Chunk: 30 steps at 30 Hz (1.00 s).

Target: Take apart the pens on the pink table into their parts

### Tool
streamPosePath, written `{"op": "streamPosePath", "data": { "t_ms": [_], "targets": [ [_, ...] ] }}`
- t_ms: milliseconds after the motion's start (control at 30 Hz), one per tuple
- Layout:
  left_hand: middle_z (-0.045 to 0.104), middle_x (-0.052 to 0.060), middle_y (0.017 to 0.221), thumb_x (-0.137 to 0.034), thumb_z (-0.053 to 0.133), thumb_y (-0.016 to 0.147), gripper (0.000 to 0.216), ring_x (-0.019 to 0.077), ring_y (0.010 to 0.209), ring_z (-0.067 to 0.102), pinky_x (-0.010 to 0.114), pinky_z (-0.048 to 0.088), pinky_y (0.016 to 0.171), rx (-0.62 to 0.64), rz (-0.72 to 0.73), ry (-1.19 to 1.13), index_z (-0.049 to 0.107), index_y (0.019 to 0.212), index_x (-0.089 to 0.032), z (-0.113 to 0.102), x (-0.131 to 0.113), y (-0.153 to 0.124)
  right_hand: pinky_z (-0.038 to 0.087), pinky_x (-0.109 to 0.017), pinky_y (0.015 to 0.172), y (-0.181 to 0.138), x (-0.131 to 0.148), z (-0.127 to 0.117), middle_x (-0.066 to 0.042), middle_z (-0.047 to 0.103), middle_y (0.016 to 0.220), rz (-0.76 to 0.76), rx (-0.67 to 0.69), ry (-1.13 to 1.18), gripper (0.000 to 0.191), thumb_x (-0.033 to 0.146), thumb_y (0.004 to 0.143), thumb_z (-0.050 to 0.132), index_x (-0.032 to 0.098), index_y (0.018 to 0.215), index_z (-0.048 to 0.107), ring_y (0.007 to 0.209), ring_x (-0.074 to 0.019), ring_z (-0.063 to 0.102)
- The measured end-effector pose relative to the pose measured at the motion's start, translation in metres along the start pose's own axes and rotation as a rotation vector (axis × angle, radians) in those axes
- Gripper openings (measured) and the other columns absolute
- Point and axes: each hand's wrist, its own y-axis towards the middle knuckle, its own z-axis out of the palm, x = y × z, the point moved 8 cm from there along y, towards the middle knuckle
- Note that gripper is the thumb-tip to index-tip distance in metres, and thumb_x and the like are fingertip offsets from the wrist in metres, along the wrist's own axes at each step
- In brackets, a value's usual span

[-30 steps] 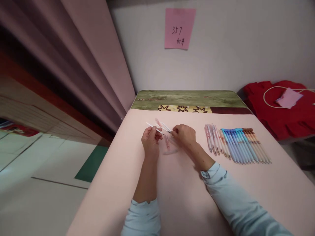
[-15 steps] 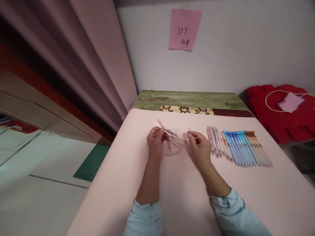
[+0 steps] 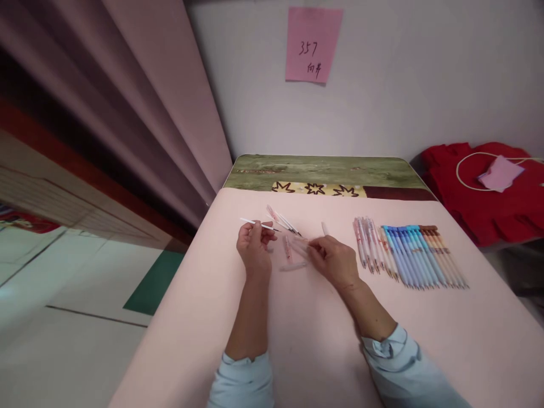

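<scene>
A thin white pen refill (image 3: 259, 224) with a dark tip is pinched in my left hand (image 3: 255, 249). My right hand (image 3: 334, 258) is closed at the fingertips on a translucent pen barrel (image 3: 300, 245), just above the cloth. Around it lie a pink-patterned barrel piece (image 3: 288, 249) and a clear tube (image 3: 293, 267). Farther back, several white refills (image 3: 288, 221) rest beside another pink-patterned piece (image 3: 271, 212). A whitish piece (image 3: 325, 228) shows just beyond my right hand; whether it is held or lying there I cannot tell.
Right of my hands is a row of pens: pale patterned ones (image 3: 369, 243), blue ones (image 3: 412, 258) and brown-topped ones (image 3: 444, 255). Pale pink cloth (image 3: 314, 340) covers the table. A red cloth (image 3: 454, 192) lies off its right edge, and a curtain (image 3: 170, 85) hangs at left.
My left hand has moved left with the refill, away from the other refills. The fingers of my right hand have shifted left to the translucent barrel. The view has shifted slightly.
</scene>
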Motion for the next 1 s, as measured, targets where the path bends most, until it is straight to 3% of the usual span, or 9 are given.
{"op": "streamPosePath", "data": {
  "t_ms": [200, 533, 700, 800, 1000],
  "targets": [
    [0.072, 0.008, 0.079, -0.036, 0.074, 0.073, 0.031, 0.0121, 0.055, 0.061, 0.024, 0.05, 0.05, 0.06, -0.019, 0.033, 0.053, 0.085, -0.016, 0.005, 0.004, -0.002, 0.031, -0.025, 0.057, -0.002, 0.007, 0.002, 0.001, 0.072, 0.085, -0.094, 0.003, -0.085, 0.018, 0.034, 0.088, 0.057, 0.028, 0.094, 0.073, 0.071, -0.0133, 0.065],
    [0.072, 0.007, 0.078, -0.037, 0.073, 0.075, 0.03, 0.0115, 0.055, 0.061, 0.024, 0.052, 0.053, 0.118, -0.002, 0.08, 0.055, 0.086, -0.016, 0.01, 0.003, -0.005, 0.029, -0.024, 0.053, -0.004, 0.016, 0.001, -0.003, 0.072, 0.079, -0.146, -0.051, -0.118, 0.018, 0.031, 0.087, 0.056, 0.023, 0.084, 0.072, 0.062, -0.013, 0.061],
    [0.071, 0.006, 0.077, -0.037, 0.073, 0.075, 0.03, 0.0115, 0.055, 0.061, 0.025, 0.051, 0.053, 0.136, -0.001, 0.085, 0.054, 0.084, -0.016, 0.014, 0.004, -0.007, 0.038, -0.022, 0.056, -0.004, 0.007, -0.009, 0.0, 0.07, 0.07, -0.026, -0.163, 0.099, 0.013, 0.03, 0.084, 0.059, 0.021, 0.084, 0.069, 0.053, -0.011, 0.059],
    [0.071, 0.006, 0.077, -0.036, 0.073, 0.076, 0.028, 0.0112, 0.055, 0.061, 0.024, 0.051, 0.052, 0.167, -0.012, 0.083, 0.054, 0.081, -0.016, 0.019, 0.007, -0.01, 0.041, -0.022, 0.055, -0.002, 0.004, -0.006, 0.004, 0.062, 0.055, 0.017, -0.124, 0.261, 0.012, 0.033, 0.083, 0.061, 0.022, 0.084, 0.067, 0.046, -0.0104, 0.055],
    [0.071, 0.007, 0.079, -0.036, 0.073, 0.076, 0.029, 0.0112, 0.056, 0.061, 0.024, 0.052, 0.053, 0.132, -0.005, 0.049, 0.054, 0.084, -0.016, 0.017, 0.006, -0.011, 0.04, -0.021, 0.053, -0.002, 0.005, -0.002, 0.005, 0.059, 0.055, 0.008, -0.078, 0.323, 0.009, 0.03, 0.081, 0.061, 0.022, 0.083, 0.064, 0.047, -0.0103, 0.053]
  ]
}}
